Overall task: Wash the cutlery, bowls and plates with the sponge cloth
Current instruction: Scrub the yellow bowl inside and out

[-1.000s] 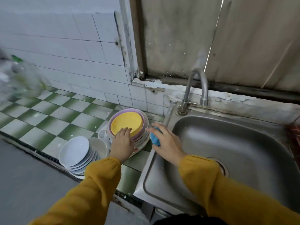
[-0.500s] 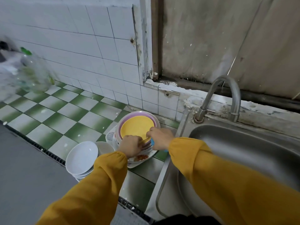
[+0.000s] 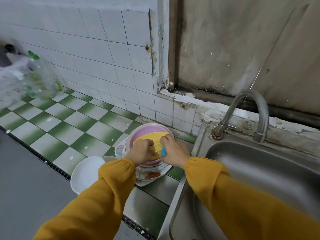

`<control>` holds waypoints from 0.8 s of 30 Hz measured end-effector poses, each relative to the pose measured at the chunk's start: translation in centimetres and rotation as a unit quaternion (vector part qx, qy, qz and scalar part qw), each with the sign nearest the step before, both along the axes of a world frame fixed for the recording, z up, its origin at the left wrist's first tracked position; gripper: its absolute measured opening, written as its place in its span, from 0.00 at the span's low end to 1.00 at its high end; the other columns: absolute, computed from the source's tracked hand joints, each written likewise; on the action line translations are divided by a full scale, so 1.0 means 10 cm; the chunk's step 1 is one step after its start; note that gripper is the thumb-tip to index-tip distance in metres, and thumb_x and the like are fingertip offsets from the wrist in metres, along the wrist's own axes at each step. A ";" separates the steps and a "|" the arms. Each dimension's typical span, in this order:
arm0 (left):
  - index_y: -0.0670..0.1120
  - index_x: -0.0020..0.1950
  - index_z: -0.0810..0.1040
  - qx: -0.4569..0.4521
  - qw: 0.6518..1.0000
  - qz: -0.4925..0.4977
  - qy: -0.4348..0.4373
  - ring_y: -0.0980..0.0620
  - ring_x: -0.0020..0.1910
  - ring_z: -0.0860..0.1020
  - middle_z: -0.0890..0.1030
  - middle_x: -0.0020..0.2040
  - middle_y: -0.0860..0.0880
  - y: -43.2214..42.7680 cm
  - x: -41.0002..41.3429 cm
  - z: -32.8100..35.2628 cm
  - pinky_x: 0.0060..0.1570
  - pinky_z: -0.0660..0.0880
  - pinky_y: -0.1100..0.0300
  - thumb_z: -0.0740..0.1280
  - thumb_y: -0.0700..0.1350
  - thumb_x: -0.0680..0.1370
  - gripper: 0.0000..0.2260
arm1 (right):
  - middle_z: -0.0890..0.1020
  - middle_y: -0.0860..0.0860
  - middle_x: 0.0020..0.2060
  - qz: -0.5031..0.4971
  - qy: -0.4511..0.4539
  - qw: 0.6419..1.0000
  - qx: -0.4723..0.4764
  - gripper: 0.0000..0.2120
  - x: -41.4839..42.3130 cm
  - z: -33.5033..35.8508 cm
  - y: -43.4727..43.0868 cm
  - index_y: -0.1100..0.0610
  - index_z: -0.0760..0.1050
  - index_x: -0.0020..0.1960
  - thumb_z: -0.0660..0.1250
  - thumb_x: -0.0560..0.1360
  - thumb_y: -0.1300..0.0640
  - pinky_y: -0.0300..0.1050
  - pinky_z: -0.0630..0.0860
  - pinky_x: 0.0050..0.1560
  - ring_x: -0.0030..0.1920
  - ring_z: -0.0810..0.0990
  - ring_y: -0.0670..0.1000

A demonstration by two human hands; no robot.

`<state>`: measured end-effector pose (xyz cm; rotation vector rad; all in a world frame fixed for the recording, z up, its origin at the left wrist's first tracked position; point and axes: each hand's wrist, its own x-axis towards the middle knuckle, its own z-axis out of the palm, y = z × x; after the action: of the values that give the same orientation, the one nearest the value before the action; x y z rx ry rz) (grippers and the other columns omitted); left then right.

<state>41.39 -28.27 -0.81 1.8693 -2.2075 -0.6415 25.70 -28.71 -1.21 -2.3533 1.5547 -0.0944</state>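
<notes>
Your left hand [image 3: 141, 151] has its fingers curled round the near rim of the yellow bowl [image 3: 152, 138]. Your right hand [image 3: 174, 149], just beside it, grips the blue sponge [image 3: 164, 151] low in the palm while its fingertips catch the bowl's right edge. The bowl is tipped up between your hands, its far edge over the pink bowl [image 3: 143, 131] beneath them, which tops the plate stack [image 3: 152, 171] on the worktop [image 3: 69, 122].

This looks like the opening of the wash: the first piece is being taken off the pile, and nothing appears scrubbed yet. The next move probably calls for carrying the bowl to the right of your hands, over the sink [image 3: 259, 172]. Once there, free the right hand from the rim so the sponge can work. No water shows at the tap [image 3: 249, 115], beyond your right hand, so it likely needs turning on.

Your hands cover the bowl's near side, so you can't tell how deep it is or how dirty. Most of the sponge is hidden in the palm. Your left sleeve cuts off part of the white plates [image 3: 86, 174] nearer you. No cutlery is visible. The bottle [image 3: 41, 78], far left, is blurred.
</notes>
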 end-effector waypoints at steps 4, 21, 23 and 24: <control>0.39 0.55 0.78 0.005 1.000 0.006 0.009 0.46 0.45 0.75 0.77 0.44 0.45 -0.02 -0.02 0.00 0.44 0.71 0.60 0.72 0.42 0.75 0.11 | 0.68 0.51 0.64 -0.004 -0.008 1.000 -0.001 0.27 0.01 0.01 0.02 0.55 0.64 0.68 0.70 0.74 0.51 0.46 0.67 0.40 0.53 0.75 0.58; 0.41 0.67 0.72 0.013 0.982 0.120 0.144 0.43 0.63 0.73 0.76 0.61 0.43 -0.08 0.04 0.13 0.53 0.67 0.59 0.80 0.47 0.66 0.34 | 0.47 0.50 0.78 -0.044 -0.163 0.986 -0.003 0.48 -0.06 -0.09 -0.04 0.42 0.46 0.78 0.73 0.69 0.56 0.50 0.77 0.53 0.60 0.76 0.61; 0.46 0.63 0.73 -0.008 0.964 0.144 0.223 0.45 0.59 0.73 0.75 0.56 0.48 -0.09 0.08 0.14 0.49 0.69 0.58 0.81 0.46 0.64 0.31 | 0.49 0.52 0.78 -0.068 -0.239 0.969 0.019 0.47 -0.07 -0.06 -0.01 0.45 0.49 0.79 0.72 0.69 0.61 0.42 0.70 0.60 0.71 0.67 0.58; 0.47 0.64 0.74 -0.014 0.956 0.151 0.252 0.45 0.58 0.73 0.74 0.57 0.49 -0.09 0.10 0.15 0.49 0.70 0.56 0.81 0.45 0.64 0.31 | 0.52 0.52 0.77 -0.079 -0.273 0.958 0.025 0.45 -0.08 -0.04 0.00 0.47 0.51 0.78 0.72 0.69 0.63 0.39 0.66 0.61 0.73 0.63 0.56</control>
<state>42.38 -29.20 0.67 1.7333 -1.5678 -0.8985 24.93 -28.75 -1.64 -1.9279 1.4293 -0.6714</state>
